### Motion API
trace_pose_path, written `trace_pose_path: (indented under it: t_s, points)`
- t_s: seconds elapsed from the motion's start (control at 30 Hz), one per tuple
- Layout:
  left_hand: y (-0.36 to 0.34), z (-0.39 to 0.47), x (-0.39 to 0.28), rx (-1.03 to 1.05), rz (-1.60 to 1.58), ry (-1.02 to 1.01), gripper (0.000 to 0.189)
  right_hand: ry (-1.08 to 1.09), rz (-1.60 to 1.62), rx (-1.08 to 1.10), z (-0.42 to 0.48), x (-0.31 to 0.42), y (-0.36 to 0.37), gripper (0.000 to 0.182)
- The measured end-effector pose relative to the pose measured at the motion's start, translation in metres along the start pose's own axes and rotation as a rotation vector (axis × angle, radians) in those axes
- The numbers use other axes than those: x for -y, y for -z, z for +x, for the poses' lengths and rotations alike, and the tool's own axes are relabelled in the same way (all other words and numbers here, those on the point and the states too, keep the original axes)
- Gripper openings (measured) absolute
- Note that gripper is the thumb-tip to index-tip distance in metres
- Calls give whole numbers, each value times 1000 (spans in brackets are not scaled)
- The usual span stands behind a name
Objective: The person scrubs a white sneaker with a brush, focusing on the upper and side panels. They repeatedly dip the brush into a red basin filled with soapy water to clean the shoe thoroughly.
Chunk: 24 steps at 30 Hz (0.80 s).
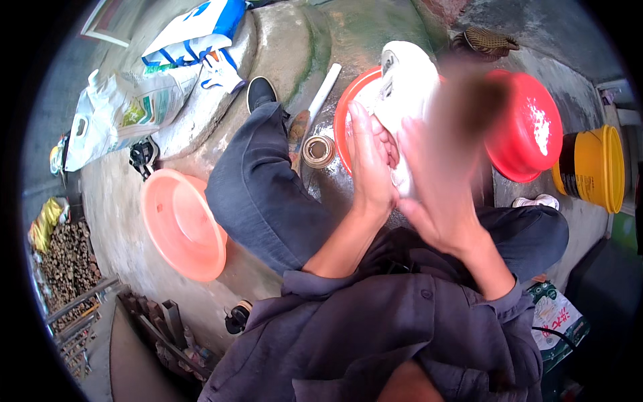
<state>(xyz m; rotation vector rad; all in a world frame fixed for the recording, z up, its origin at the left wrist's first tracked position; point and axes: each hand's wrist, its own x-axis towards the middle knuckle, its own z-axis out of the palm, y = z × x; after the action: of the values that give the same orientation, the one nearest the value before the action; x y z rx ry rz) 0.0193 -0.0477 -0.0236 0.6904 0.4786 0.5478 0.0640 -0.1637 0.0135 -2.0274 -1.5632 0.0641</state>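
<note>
A white shoe (407, 83) is tilted sole-up or side-up above a red basin (343, 120); which side faces me is unclear. Dark lettering marks its pale surface. My left hand (369, 163) grips the shoe from the left, fingers curled under its lower part. On the other side, my right hand (434, 176) lies against the shoe with its thumb spread low. A brown blurred object (472, 100) covers the upper part of that hand, so its grip is hidden. White suds or cloth show inside the basin behind the left fingers.
An overturned red basin (532, 125) and yellow bucket (590, 163) stand right. Left are a pink basin (196, 221), a plastic detergent bag (133, 108) and a glove (221, 70). A round brown container (319, 152) and white tube (325, 88) lie near my leg.
</note>
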Motion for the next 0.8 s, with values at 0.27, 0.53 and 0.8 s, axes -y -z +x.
trace_pose_path:
  t_s: [0.27, 0.53, 0.8]
  points:
    - [-2, 0, -11, 60, 7, 39, 89, -11, 75, 19, -10, 12, 1, 77]
    - [-1, -1, -13, 129, -34, 94, 86, -76, -117, 38, 16, -6, 6, 64]
    - [-14, -3, -19, 184, -350, 141, 88, -220, 198, -35, -1, -18, 29, 59]
